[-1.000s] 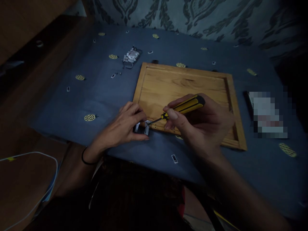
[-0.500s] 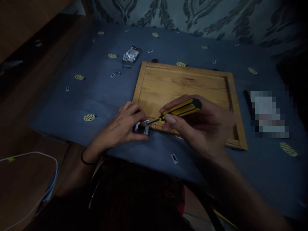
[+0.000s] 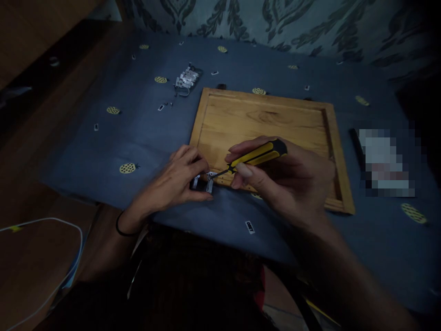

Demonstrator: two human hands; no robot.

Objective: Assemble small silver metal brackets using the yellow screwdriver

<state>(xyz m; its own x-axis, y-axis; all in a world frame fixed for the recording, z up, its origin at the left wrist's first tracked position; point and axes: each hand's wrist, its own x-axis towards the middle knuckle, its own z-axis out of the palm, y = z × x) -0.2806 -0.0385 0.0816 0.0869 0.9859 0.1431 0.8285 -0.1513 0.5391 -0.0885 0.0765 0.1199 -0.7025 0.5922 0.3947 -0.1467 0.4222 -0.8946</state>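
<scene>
My left hand [image 3: 177, 177] is closed on a metal hinge [image 3: 210, 183], pinched between fingers and thumb at the near left corner of a framed wooden panel [image 3: 241, 115]. Between the fingers of my right hand [image 3: 289, 179] is a yellow and black screwdriver [image 3: 257, 155], its handle slanting up to the right. The shaft runs down left, and its tip meets the hinge. Any screw under the tip is too small to make out. The panel lies flat on a blue cloth with a pineapple print [image 3: 144, 133].
More metal hinges [image 3: 188, 79] lie in a group beyond the panel's left side. Small screws [image 3: 171, 105] rest nearer on the cloth. A blurred-out dark-edged object [image 3: 384, 161] is at the right. A white cable [image 3: 51, 219] hangs at lower left; patterned wall [image 3: 255, 23] stands behind.
My right hand and the screwdriver handle have shifted very slightly to the left. The left hand, hinge and panel keep their places.
</scene>
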